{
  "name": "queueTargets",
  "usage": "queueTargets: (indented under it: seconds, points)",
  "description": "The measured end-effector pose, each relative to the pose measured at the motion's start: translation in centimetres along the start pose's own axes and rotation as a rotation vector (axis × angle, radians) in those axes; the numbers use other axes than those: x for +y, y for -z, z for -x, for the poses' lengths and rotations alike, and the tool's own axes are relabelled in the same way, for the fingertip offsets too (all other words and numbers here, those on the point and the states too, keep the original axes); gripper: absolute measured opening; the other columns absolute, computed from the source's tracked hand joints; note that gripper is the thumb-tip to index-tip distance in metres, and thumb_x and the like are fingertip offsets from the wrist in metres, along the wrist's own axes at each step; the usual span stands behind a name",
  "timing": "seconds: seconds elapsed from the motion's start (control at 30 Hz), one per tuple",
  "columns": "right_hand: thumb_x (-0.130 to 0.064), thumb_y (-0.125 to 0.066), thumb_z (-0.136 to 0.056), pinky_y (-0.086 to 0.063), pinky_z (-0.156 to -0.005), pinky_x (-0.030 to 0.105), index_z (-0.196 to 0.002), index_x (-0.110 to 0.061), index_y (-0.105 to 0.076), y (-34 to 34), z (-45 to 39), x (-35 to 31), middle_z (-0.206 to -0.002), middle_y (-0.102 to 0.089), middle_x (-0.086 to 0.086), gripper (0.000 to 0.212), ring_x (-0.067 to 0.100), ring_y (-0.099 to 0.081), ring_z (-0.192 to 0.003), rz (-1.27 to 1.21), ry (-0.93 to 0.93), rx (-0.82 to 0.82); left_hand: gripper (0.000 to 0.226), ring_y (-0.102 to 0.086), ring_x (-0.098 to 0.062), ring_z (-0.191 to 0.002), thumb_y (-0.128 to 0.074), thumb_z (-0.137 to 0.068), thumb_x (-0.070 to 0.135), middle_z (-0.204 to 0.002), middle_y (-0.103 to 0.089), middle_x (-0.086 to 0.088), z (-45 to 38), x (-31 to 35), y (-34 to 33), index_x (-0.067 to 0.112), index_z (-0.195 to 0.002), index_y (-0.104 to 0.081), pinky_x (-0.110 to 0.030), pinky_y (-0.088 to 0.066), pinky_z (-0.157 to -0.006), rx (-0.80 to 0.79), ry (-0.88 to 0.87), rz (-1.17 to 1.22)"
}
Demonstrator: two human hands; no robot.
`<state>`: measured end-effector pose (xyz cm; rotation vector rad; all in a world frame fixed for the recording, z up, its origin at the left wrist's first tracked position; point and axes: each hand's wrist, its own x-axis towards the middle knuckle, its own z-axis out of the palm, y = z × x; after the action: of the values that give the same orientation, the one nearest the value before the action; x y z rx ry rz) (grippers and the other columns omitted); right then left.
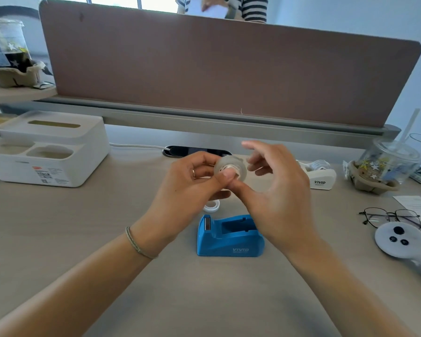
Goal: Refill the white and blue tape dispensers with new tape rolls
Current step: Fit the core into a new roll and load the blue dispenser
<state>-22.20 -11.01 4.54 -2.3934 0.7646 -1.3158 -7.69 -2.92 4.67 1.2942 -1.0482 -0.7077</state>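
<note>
The blue tape dispenser (230, 237) stands on the desk in front of me with its roll well empty. Above it, my left hand (192, 188) pinches a clear tape roll (231, 166) with thumb and fingers. My right hand (275, 190) is at the roll's right side, its thumb touching the roll's lower edge and its other fingers spread. A small white ring (212, 206), like an empty core, lies on the desk just behind the blue dispenser. The white tape dispenser (320, 175) sits farther right with a roll in it.
A white desk organiser (46, 152) stands at the left. At the right are a lidded cup with a straw (389, 164), glasses (391, 216), a white controller (399, 242) and a paper sheet (418, 205). A brown partition (229, 69) closes off the desk's back; a person stands behind it.
</note>
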Motion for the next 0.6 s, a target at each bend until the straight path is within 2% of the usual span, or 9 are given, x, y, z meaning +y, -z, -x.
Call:
queueTargets:
  seconds: [0.07,0.13,0.23,0.37,0.5,0.6]
  points:
    - [-0.040,-0.081,-0.083,-0.057,-0.082,0.016,-0.112,-0.036,-0.071,0.1,-0.3,-0.1,-0.095,-0.072,-0.020,0.031,0.003,-0.069,-0.092,-0.162,-0.173,-0.118,0.025,-0.078,-0.018,-0.089,-0.069,-0.090,0.017,-0.100,-0.079,-0.006,-0.1,-0.2,0.2,0.010,-0.114,-0.069,-0.024,-0.062,-0.074,0.004,-0.017,-0.002]
    - [-0.035,-0.081,-0.082,-0.061,-0.080,0.019,-0.099,-0.041,-0.073,0.1,-0.4,-0.1,-0.088,-0.075,-0.024,0.019,-0.001,-0.073,-0.087,-0.277,-0.244,-0.188,0.025,-0.078,-0.018,-0.089,-0.069,-0.089,0.015,-0.100,-0.080,-0.006,0.0,-0.4,0.3,0.011,-0.113,-0.071,-0.027,-0.062,-0.076,0.015,-0.039,0.004]
    - [-0.030,-0.082,-0.081,-0.060,-0.075,0.014,-0.100,-0.030,-0.080,0.1,-0.4,-0.1,-0.087,-0.077,-0.021,0.019,-0.001,-0.075,-0.083,-0.306,-0.250,-0.170,0.027,-0.079,-0.020,-0.088,-0.069,-0.088,0.010,-0.099,-0.080,-0.009,0.1,-0.9,0.1,0.006,-0.114,-0.072,-0.033,-0.064,-0.077,0.044,-0.062,0.051]
    - [-0.027,-0.084,-0.080,-0.057,-0.071,0.010,-0.099,-0.025,-0.083,0.2,-0.3,-0.1,-0.084,-0.077,-0.022,0.019,-0.003,-0.075,-0.079,-0.307,-0.244,-0.146,0.028,-0.079,-0.021,-0.084,-0.070,-0.086,0.005,-0.098,-0.081,-0.010,0.3,-1.2,-0.2,0.004,-0.114,-0.073,-0.030,-0.064,-0.070,0.077,-0.088,0.096]
    - [-0.023,-0.085,-0.080,-0.058,-0.072,0.012,-0.097,-0.024,-0.083,0.1,-0.2,-0.2,-0.083,-0.077,-0.021,0.018,-0.002,-0.075,-0.079,-0.327,-0.251,-0.128,0.031,-0.079,-0.019,-0.084,-0.070,-0.083,0.016,-0.099,-0.081,-0.005,0.6,-1.1,-0.4,0.015,-0.114,-0.073,-0.030,-0.064,-0.065,0.100,-0.127,0.059]
    - [-0.025,-0.085,-0.080,-0.058,-0.072,0.012,-0.098,-0.024,-0.083,0.2,-0.1,-0.3,-0.084,-0.077,-0.021,0.018,-0.002,-0.075,-0.079,-0.316,-0.245,-0.117,0.034,-0.079,-0.017,-0.085,-0.069,-0.081,0.020,-0.100,-0.080,-0.004,0.7,-1.1,-0.5,0.016,-0.115,-0.071,-0.030,-0.064,-0.062,0.103,-0.149,0.032]
